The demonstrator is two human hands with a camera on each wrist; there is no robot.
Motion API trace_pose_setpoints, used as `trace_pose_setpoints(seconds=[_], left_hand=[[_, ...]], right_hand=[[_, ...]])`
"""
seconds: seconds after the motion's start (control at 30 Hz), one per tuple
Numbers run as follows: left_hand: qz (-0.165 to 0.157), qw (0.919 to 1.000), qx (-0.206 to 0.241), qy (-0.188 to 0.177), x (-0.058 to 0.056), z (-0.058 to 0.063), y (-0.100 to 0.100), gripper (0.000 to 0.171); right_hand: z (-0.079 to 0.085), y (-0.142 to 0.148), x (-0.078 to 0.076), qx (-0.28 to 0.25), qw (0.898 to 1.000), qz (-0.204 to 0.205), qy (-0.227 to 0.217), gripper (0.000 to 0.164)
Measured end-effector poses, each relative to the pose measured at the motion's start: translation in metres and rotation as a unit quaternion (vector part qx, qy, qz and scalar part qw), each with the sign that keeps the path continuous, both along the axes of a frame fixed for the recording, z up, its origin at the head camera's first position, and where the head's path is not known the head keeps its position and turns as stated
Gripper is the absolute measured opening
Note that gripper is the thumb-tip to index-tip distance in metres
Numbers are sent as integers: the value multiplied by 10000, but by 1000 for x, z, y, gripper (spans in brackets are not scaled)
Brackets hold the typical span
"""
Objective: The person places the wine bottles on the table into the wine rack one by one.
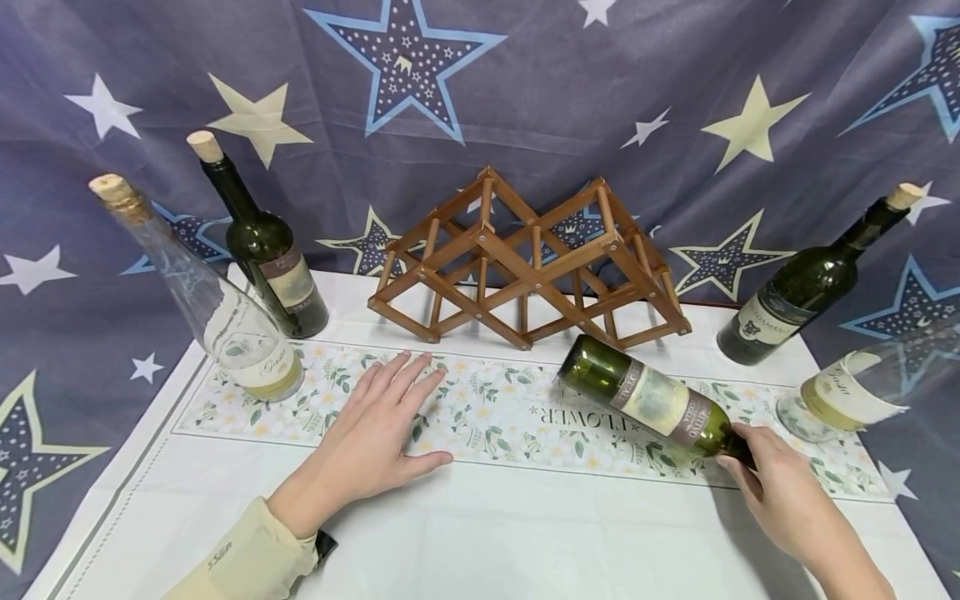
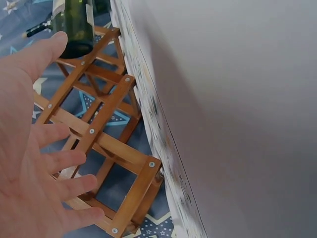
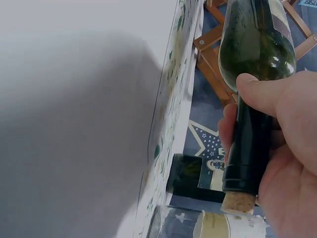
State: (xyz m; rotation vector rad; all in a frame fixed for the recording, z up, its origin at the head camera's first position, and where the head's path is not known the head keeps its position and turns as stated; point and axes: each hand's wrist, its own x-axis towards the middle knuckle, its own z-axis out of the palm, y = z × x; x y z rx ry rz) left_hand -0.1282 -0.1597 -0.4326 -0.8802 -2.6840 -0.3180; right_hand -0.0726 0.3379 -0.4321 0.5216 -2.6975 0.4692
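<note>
My right hand [image 1: 783, 496] grips a green wine bottle [image 1: 660, 402] by its neck. The bottle is tilted on its side, its base toward the wooden wine rack [image 1: 537, 279] and close to the rack's front right. In the right wrist view the fingers and thumb wrap the dark neck, and a cork [image 3: 238, 203] plugs the mouth below them. My left hand [image 1: 371, 429] is over the left part of the floral table runner [image 1: 487, 400], fingers spread and holding nothing. The left wrist view shows its palm [image 2: 25, 163] in front of the rack.
Left of the rack stand a corked dark bottle [image 1: 277, 267] and a clear bottle [image 1: 243, 342] with a cork. On the right are another corked dark bottle [image 1: 798, 287] and a clear bottle [image 1: 840, 392]. A star-patterned cloth [image 1: 570, 50] hangs behind the white table [image 1: 525, 533].
</note>
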Motion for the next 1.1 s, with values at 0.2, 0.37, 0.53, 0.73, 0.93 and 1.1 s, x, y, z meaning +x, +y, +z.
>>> trace_pose_setpoints(seconds=[0.2,0.37,0.53,0.73,0.93,1.1], left_hand=[[83,9999,-48,-39,0,1,-1,103],[107,9999,-63,-19,0,1,-1,103],[136,9998,-121,-42,1,1,-2,104],[140,9997,-184,-49,1,0,-2,104],[130,9998,-165,-26,1,-1,-2,103],[126,9998,-124,-28,0,-2,-2,103]], right_hand=[[-2,6,2,-124,9997,-208,-50,44],[-4,11,3,-152,9992,-367,-86,42],[-6,15,5,-205,9973,-640,-285,43],[-8,17,6,-245,9948,-897,-408,44],[-8,16,7,-294,9919,-1094,-573,43],[-10,14,7,-356,9890,-1258,-688,44]])
